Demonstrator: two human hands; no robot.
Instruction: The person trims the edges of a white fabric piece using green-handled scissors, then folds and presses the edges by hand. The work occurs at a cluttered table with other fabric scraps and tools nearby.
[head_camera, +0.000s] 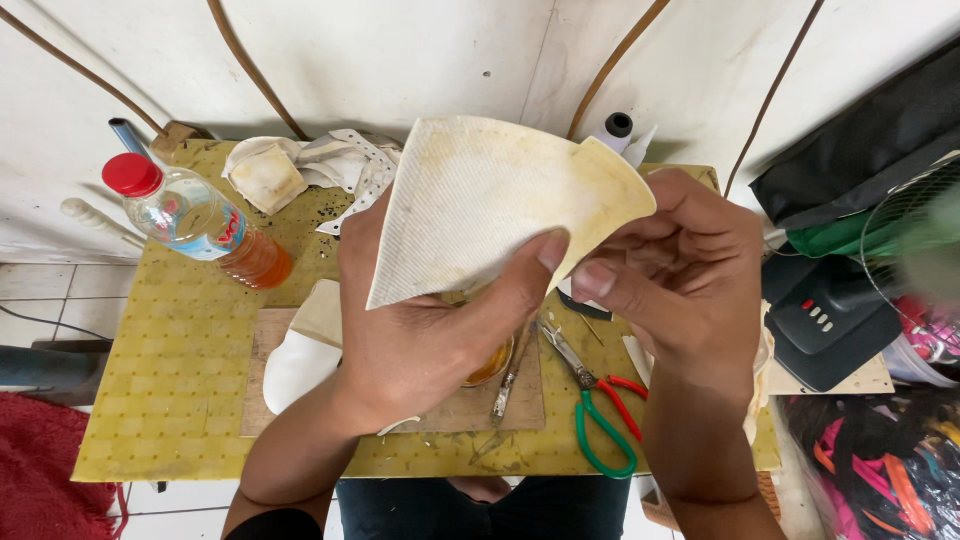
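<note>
A cream, glue-stained piece of ribbed fabric (480, 200), roughly fan-shaped, is held up over the small yellow work table (170, 380). My left hand (420, 330) grips it from below, thumb pressed on its lower right edge. My right hand (680, 270) pinches the same edge from the right, fingertips close to the left thumb. Under the hands lies a wooden board (500, 405) with a small dish of amber glue (492, 365), mostly hidden, and a metal tool (510, 385).
A clear bottle with a red cap and amber liquid (200, 220) lies at the table's back left. White fabric scraps (320, 165) are piled behind. Scissors with green and red handles (600, 410) lie front right. A black device (830, 320) and fan sit right.
</note>
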